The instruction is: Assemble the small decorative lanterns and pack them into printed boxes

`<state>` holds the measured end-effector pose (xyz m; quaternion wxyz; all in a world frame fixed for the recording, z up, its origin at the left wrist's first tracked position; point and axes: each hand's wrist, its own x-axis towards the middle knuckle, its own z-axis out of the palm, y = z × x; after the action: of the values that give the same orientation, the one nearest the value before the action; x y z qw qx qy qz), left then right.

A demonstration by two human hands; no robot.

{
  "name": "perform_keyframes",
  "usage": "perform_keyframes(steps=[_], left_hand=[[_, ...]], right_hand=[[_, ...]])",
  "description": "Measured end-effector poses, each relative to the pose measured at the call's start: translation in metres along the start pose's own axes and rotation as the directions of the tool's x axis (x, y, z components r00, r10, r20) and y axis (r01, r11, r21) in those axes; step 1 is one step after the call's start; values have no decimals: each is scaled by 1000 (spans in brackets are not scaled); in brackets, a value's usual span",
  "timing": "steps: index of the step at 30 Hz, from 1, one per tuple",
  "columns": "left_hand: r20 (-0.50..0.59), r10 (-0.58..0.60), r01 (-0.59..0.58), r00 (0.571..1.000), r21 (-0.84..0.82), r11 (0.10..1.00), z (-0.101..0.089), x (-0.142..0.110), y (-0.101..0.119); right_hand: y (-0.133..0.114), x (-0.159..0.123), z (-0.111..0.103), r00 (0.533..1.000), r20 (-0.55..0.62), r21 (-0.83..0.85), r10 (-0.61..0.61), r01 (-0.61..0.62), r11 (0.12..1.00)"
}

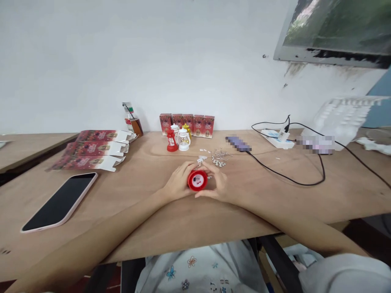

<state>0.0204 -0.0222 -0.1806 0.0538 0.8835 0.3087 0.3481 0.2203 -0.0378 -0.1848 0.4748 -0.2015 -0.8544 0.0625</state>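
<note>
A small red plastic lantern (pixel 197 180) is turned with its round, hollow base towards me; a pale disc with small dark and red parts shows inside. My left hand (pixel 180 181) is closed around its left side. On the other side my right hand (pixel 218 182) curves its fingers and thumb about the rim, and part of that grip is hidden. Just beyond my hands lie small white pieces (pixel 201 158), round button cells (pixel 218 162) and a pile of thin metal bits (pixel 221 154). Upright behind them are a red lantern (pixel 172 141), white lanterns (pixel 183 140) and a gold lantern (pixel 186 129).
Several red printed boxes (pixel 198 126) line the wall. Flattened cartons (pixel 97 148) and a phone (pixel 62 201) lie at left, near a bottle (pixel 134 125). At right, a black cable (pixel 284 182) loops past a purple device (pixel 238 143) and a power strip (pixel 277 139).
</note>
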Motion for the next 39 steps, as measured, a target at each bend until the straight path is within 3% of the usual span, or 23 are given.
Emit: perform_keyframes(steps=[3, 7, 12, 16, 22, 26, 29, 39], left_hand=[[-27, -33, 33, 999, 9, 999, -1, 1, 2], [-78, -53, 55, 996, 27, 998, -2, 2, 1], [-64, -74, 75, 995, 19, 997, -3, 2, 2], [-23, -50, 50, 998, 9, 999, -3, 2, 3], [-12, -25, 26, 1000, 26, 999, -4, 3, 6], [-43, -40, 42, 998, 26, 999, -5, 3, 7], [-46, -38, 39, 998, 17, 999, -5, 3, 6], [5, -37, 37, 999, -10, 999, -3, 3, 3]], right_hand=[[11, 4, -9, 1000, 11, 17, 27, -27, 999], [39, 5, -20, 976, -34, -154, 217, -220, 963], [68, 1, -28, 884, -172, -162, 434, -460, 873], [85, 0, -35, 799, -127, -212, 588, -601, 770], [105, -2, -57, 793, -38, -282, 608, -592, 755], [117, -6, -70, 741, 148, -234, 655, -617, 751], [122, -7, -72, 721, 218, -214, 658, -623, 753], [102, 2, -73, 803, 280, -339, 527, -431, 837]])
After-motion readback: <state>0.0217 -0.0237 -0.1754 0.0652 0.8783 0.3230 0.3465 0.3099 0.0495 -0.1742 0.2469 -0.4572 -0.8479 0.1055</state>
